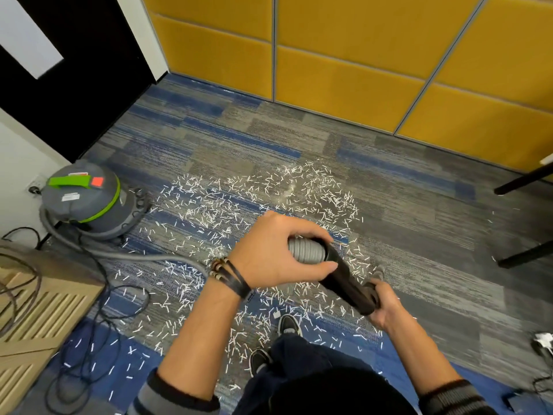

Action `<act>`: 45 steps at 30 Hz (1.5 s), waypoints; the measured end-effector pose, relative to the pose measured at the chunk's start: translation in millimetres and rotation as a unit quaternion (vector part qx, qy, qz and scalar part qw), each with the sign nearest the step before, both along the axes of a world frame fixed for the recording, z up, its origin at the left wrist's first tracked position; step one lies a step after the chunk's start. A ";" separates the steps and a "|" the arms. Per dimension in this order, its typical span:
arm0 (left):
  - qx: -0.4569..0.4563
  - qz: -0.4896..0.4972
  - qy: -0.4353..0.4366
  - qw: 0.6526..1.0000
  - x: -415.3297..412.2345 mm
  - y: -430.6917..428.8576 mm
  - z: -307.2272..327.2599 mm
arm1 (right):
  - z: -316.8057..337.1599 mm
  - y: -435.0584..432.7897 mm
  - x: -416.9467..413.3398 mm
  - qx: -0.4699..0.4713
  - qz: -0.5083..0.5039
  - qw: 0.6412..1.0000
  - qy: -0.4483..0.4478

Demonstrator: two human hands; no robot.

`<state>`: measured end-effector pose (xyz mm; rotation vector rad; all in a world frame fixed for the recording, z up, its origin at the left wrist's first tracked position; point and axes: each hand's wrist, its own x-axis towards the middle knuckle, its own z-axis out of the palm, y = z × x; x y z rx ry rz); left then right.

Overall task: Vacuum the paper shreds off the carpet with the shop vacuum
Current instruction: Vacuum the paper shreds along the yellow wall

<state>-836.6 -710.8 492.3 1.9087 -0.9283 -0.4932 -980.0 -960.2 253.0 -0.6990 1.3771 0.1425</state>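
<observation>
White paper shreds (pixel 239 205) lie scattered over the blue-grey striped carpet (pixel 404 211), from mid-floor down to my feet. The grey shop vacuum (pixel 83 199) with a green handle stands at the left by the wall. Its grey ribbed hose (pixel 306 250) runs across the floor up into my hands. My left hand (pixel 275 253) is closed around the ribbed hose end. My right hand (pixel 380 307) grips the lower end of the black nozzle tube (pixel 344 283) joined to the hose. The tube is held above the carpet, slanting down to the right.
Yellow padded wall panels (pixel 359 55) close the far side. A black door (pixel 74 70) is at the upper left. A wooden slatted unit (pixel 36 310) and loose black cables (pixel 98 339) lie at the left. Black table legs (pixel 520 181) stand at the right. My shoes (pixel 288 324) are among the shreds.
</observation>
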 end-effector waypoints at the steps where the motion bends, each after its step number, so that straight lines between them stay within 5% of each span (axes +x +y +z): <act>1: -0.006 0.004 -0.003 1.000 4.5 -4.2 1.5 | -0.4 -9.7 7.0 -0.004 -0.008 1.000 -0.007; 11: 0.061 -0.062 -0.017 0.996 2.3 -38.2 -17.6 | -27.7 -25.8 28.9 -0.017 0.052 0.998 0.027; 17: 0.054 -0.086 -0.002 0.995 -6.3 -4.5 -20.9 | -27.0 13.9 -6.2 0.000 0.005 1.000 0.018; 22: 0.115 -0.095 -0.114 0.982 -27.8 34.4 -6.8 | -19.5 72.3 -26.3 0.026 -0.005 1.000 -0.003; 27: 0.192 -0.106 -0.107 0.970 -66.1 93.2 -11.9 | -28.2 129.7 -72.2 0.021 -0.023 0.999 0.006; 33: 0.165 -0.114 -0.102 0.974 -110.5 125.8 -25.1 | -20.4 165.7 -132.6 0.007 -0.039 0.997 0.060; 45: 0.127 -0.115 -0.070 0.983 -114.3 150.0 -33.9 | -5.1 183.2 -120.9 -0.009 -0.059 0.997 0.039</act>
